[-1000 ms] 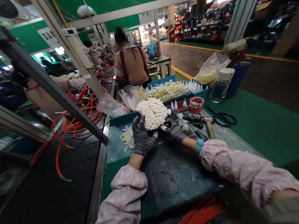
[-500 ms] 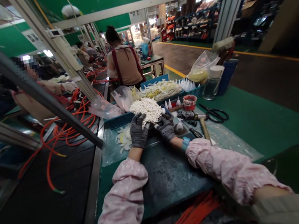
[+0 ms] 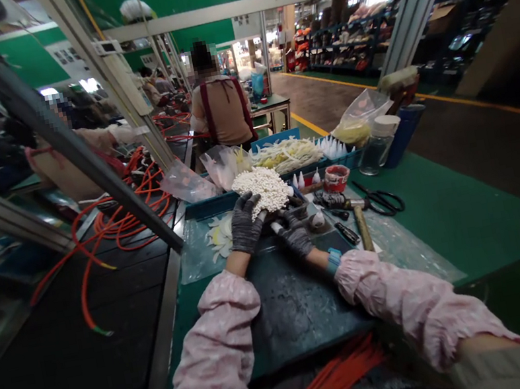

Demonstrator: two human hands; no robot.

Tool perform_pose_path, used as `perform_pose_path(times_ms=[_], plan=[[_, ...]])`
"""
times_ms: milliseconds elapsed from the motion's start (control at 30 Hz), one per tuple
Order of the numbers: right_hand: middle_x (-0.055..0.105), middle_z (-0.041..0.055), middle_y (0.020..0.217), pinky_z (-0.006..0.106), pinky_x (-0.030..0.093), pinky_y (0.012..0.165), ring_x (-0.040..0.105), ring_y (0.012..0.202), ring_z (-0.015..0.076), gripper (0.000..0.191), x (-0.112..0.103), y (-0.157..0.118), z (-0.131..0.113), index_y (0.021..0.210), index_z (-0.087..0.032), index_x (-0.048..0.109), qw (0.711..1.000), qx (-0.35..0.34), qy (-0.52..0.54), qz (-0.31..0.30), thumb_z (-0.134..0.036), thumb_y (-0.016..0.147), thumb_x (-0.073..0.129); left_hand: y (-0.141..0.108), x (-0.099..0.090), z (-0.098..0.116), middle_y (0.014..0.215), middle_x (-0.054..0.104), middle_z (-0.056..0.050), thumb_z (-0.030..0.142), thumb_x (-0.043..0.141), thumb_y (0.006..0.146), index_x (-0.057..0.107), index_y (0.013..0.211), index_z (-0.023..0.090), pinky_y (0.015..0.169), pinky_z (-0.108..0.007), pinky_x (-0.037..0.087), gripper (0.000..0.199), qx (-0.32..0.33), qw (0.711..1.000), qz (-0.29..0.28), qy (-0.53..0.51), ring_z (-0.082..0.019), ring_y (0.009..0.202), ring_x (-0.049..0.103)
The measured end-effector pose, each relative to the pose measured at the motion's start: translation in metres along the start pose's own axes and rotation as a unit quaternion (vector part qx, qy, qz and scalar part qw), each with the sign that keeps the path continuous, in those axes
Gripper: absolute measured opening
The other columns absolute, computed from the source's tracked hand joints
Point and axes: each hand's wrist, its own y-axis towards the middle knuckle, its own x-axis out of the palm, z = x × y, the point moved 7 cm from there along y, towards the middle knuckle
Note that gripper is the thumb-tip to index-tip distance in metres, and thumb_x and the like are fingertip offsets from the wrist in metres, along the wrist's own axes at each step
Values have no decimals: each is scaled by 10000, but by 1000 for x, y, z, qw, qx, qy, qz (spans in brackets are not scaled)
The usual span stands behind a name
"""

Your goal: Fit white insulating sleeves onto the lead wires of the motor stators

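Observation:
My left hand, in a dark grey glove with bare fingertips, is closed on the lower left side of a dense cluster of small white beads. Its thumb points in toward the middle. Just below the cluster's right side is my right hand, gloved the same way, with its bare thumb tip showing and its other fingers partly hidden. Those fingers look curled, but what they hold is not visible. Pale petal-like pieces lie on a plastic sheet left of my left hand. A dark board lies below both hands.
Behind the beads a blue tray holds pale strips. To the right are a red pot, a hammer, scissors and a glass jar. Orange tubes cross the conveyor. A co-worker sits ahead.
My right hand has moved down and slightly away from the bead cluster. My left hand stays at its side. The whole view has shifted slightly.

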Motion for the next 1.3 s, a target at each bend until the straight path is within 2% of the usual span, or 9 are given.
perform_pose_path(times_ms=[267,367,600,700,800,933,1033,1167,1300], plan=[[789,120,1358,554,595,1190,753,1264,320,504,35,-15,-23,1393,-221,715,994,-79,1,-74,-350,905,713,0,1,7,1638,518,-169,105,647,868,666,1501,177,1356,-542,428,638,17,996,-84,-20,-343,1539,545],[793,129,1337,594,585,1194,751,1258,341,518,35,-20,-28,1377,-226,734,990,-108,-18,-85,-326,868,723,1,-4,10,1675,471,-191,147,697,818,616,1557,151,1369,-544,404,744,27,991,-131,-18,-374,1587,483],[812,115,1180,545,643,1114,781,1126,297,304,-30,-22,-41,1176,-237,778,979,-187,-75,-21,-280,965,564,-3,-23,12,1681,391,-255,415,959,628,434,1661,108,1365,-645,342,1198,-2,990,-136,30,-507,1600,379],[767,120,1293,586,550,1231,715,1274,295,373,-60,-6,-49,1275,-236,737,969,-214,-115,40,-252,978,513,-10,-15,22,1752,283,-283,473,1003,616,340,1704,125,1332,-663,377,1320,-41,991,-112,62,-543,1632,314],[660,138,1524,628,413,1339,584,1474,306,570,-66,14,-56,1488,-215,641,955,-237,-163,65,-210,931,520,-14,-4,32,1770,267,-298,450,971,709,343,1700,138,1276,-653,452,1214,-94,989,-65,97,-542,1608,370],[576,141,1648,665,340,1368,514,1555,343,783,-43,25,-55,1565,-220,608,938,-261,-226,34,-151,787,566,-11,-2,32,1630,480,-236,241,811,836,510,1591,160,1259,-580,504,816,-104,991,-14,83,-439,1502,550],[505,209,1705,727,331,1346,455,1597,429,885,-29,19,-45,1619,-156,551,930,-258,-260,30,-145,735,598,-5,-6,21,1519,567,-186,170,750,838,599,1490,167,1271,-525,515,669,-94,993,-1,65,-368,1415,631],[418,239,1762,728,358,1332,358,1666,446,919,-19,-2,-39,1707,-112,414,922,-258,-284,38,-134,799,549,-1,-6,12,1466,594,-177,163,734,835,611,1460,167,1284,-572,503,638,-94,995,12,38,-370,1384,636],[471,194,1742,639,434,1325,422,1651,379,912,-19,-19,-44,1743,-171,368,919,-285,-269,50,-94,846,513,0,-3,14,1484,572,-204,163,731,812,595,1480,129,1318,-587,455,683,-82,996,-18,12,-380,1419,600]])
